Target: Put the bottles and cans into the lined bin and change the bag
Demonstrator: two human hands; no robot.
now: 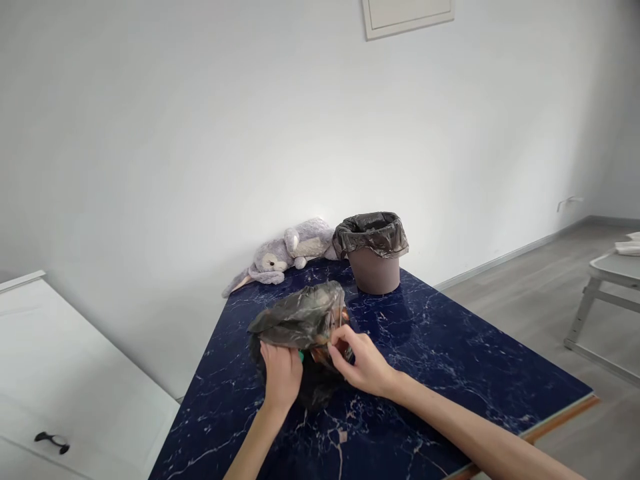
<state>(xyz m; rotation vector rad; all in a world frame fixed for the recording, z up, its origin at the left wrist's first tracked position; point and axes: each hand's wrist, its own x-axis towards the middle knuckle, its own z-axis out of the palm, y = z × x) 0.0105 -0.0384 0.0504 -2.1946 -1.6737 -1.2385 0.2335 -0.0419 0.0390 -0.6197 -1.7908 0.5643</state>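
A dark, see-through plastic trash bag [300,313] lies bunched on the blue marbled table [430,373], with orange-brown contents showing through its right side. My left hand [281,373] reaches under the bag's upper fold, its fingertips hidden by the plastic; a bit of green shows beside it. With thumb and forefinger together, my right hand [363,362] pinches the bag's right edge. Behind the bag stands a mauve trash can [376,272], upright, its dark liner [373,233] folded over the rim.
A grey plush bunny [285,252] lies on its side along the wall, left of the can. At the left is a white cabinet [75,373] with a black handle [53,441]. A light folding table [613,270] stands on the floor at right.
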